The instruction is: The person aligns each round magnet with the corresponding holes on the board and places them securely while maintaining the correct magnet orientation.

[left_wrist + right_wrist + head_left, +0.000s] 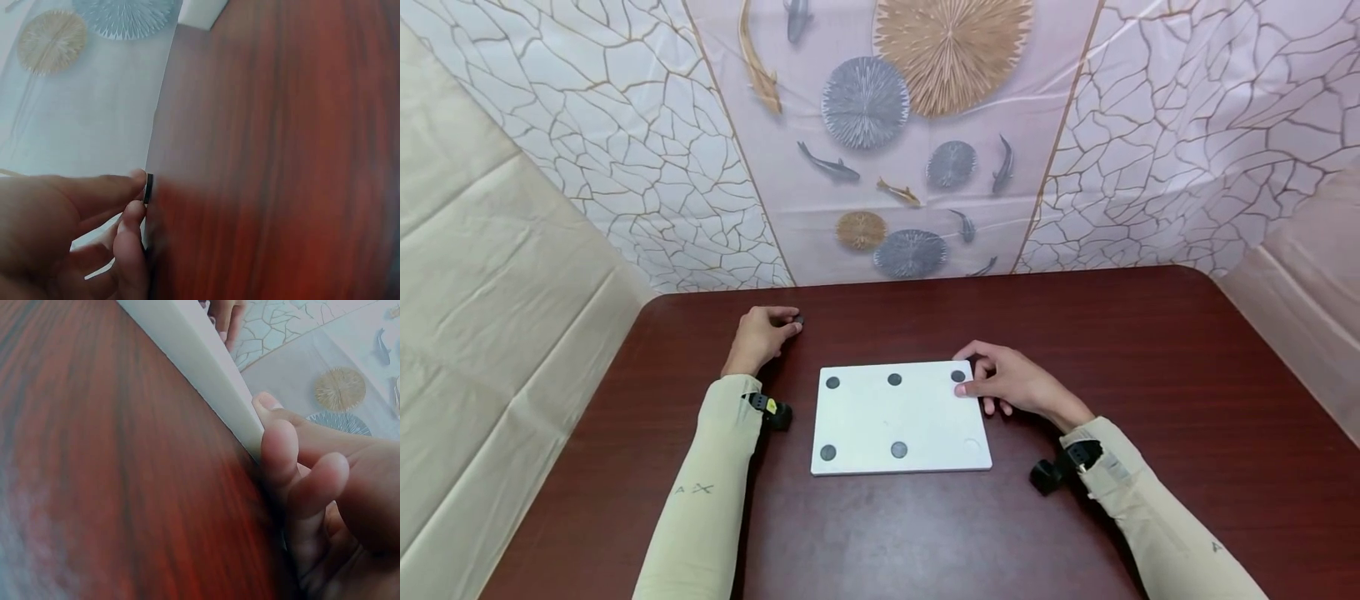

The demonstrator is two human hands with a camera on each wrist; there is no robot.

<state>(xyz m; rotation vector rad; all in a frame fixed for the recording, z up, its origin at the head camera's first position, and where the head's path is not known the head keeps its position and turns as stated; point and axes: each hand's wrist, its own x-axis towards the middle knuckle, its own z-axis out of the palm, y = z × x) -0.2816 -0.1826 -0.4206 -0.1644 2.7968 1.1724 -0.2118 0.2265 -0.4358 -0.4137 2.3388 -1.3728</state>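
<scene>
Between thumb and index fingertip, my left hand (758, 337) pinches a small dark disc (799, 319), to the left of a white rectangular board (865, 417). In the left wrist view that disc (149, 189) appears edge-on, thin and black. Several similar dark grey discs (898, 450) sit on the board in two rows. A pale round recess (972, 445) shows at the board's near right corner. My right hand (1018, 379) grips the far right corner, thumb on the top face and index finger at the far edge. The right wrist view shows the board's thick side edge (206, 369) by the curled fingers.
The board lies on a dark reddish-brown table (865, 533) with rounded far corners. Behind it hangs a patterned cloth (925, 167) with fish and round shapes. Pale fabric walls (512, 275) stand at both sides. A black wrist camera (1047, 477) sits by the right cuff.
</scene>
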